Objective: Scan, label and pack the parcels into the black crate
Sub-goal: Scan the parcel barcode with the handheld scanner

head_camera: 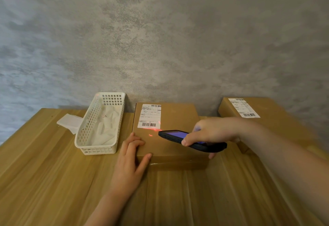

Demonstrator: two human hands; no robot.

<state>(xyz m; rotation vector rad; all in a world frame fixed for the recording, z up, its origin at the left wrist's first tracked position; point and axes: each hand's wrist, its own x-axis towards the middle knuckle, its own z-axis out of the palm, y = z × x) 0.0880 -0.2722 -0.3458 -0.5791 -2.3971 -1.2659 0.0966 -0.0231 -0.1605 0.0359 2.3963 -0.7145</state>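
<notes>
Your left hand (132, 156) rests on the near-left corner of the parcel (170, 136), fingers straight on top, thumb along the front edge. Your right hand (210, 133) grips the black scanner (192, 139) above the parcel's right half; a red beam line falls just below the shipping label (151, 116). The parcel sits mid-table (44, 172), back edge near the wall. White basket (99, 124) just left, touching or not unclear. Bare wood in front. Second parcel (263, 113) far right, partly hidden by your forearm. Label text unreadable.
</notes>
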